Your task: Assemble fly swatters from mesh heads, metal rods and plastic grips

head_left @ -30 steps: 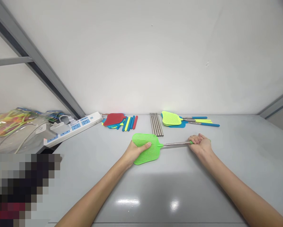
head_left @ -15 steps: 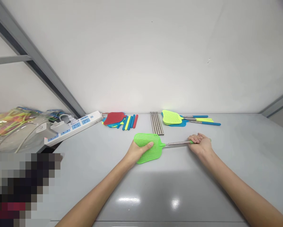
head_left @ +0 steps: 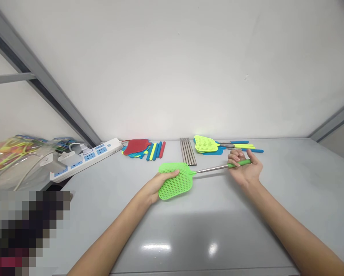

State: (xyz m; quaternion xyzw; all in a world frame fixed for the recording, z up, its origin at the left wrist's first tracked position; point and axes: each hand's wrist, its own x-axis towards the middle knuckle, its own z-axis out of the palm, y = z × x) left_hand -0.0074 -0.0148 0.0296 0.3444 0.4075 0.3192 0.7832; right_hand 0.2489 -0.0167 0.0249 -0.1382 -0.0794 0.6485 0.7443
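Observation:
A green fly swatter [head_left: 181,184] with a perforated head, a thin metal rod and a green handle spans both my hands above the grey table. My left hand [head_left: 154,188] grips the head at its left side, thumb on top and the other fingers hidden underneath. Around the handle at the right end, the fingers of my right hand [head_left: 244,168] are curled, palm up, with the thumb raised. Behind my right hand lies a pile of yellow and blue fly swatters [head_left: 206,144]. Several bare metal rods [head_left: 188,152] lie side by side just beyond the green head.
Loose coloured handles [head_left: 156,151] lie in a row beside a stack of red, blue and yellow swatter heads [head_left: 135,146]. A white power strip [head_left: 87,159] with plugs stands at the left, near clear plastic bags [head_left: 13,161]. A white wall [head_left: 172,69] closes off the back.
The handle end of the green fly swatter has risen with my right hand, which has turned more palm up with its thumb lifted. My left hand still holds the head, slightly further left.

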